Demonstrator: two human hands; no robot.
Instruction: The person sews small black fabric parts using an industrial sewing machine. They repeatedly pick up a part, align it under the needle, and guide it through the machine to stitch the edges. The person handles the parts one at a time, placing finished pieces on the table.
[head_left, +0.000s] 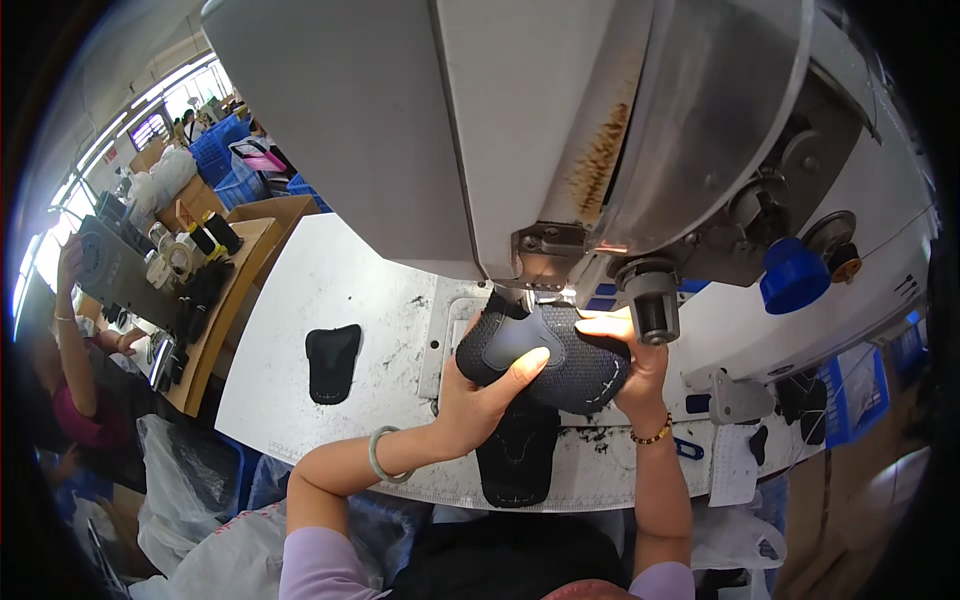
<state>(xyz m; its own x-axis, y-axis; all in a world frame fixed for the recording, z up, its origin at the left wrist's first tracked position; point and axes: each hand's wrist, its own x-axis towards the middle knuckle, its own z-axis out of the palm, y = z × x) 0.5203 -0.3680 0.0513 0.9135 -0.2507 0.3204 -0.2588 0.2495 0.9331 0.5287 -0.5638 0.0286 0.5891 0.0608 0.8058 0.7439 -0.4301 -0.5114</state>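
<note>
Under the head of a large grey sewing machine, I hold a black textured fabric piece with a smooth dark patch on it and white stitch marks at its right corner. My left hand grips its lower left side, thumb pressed on top by the patch and the other fingers hidden beneath. At the right edge, my right hand has it between fingers, one finger lying over the top. The needle area meets the far edge of the piece. A second black piece lies partly under it, toward me.
Another black piece rests on the white machine table at left. Blue scissors-like snips and a white paper lie at right. Plastic bags are below left. Another person's arm shows at far left, beside thread spools.
</note>
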